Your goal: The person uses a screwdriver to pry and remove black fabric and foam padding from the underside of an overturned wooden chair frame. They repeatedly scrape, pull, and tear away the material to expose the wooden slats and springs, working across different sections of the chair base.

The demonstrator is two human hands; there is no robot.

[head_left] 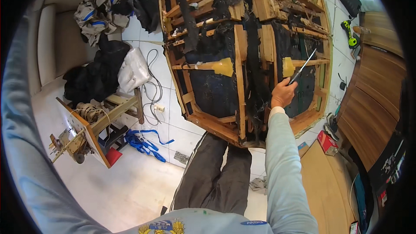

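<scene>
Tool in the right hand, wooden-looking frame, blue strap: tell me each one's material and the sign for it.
Tool: shaft apparently smooth metal, thin and bright; dark handle perhaps plastic or rubber.
Frame: most likely bare wood, given its tan, rough-edged slats.
Strap: probably woven synthetic webbing, judging by its flat, limp loops; weave too small to confirm.

The left hand is out of view; only its light blue-grey long sleeve (pixel 26 147) shows, along the rim. The fingers (pixel 289 89) of the right hand (pixel 281 97) hide part of the slim metal-shafted tool with a dark handle (pixel 306 65); whether its tip touches anything cannot be told. The top edge cuts off the large wooden frame with torn black lining (pixel 240 69). The dark rim crops the beige upholstered sofa (pixel 46 47) and brown wood-grain cabinet (pixel 368 108).
</scene>
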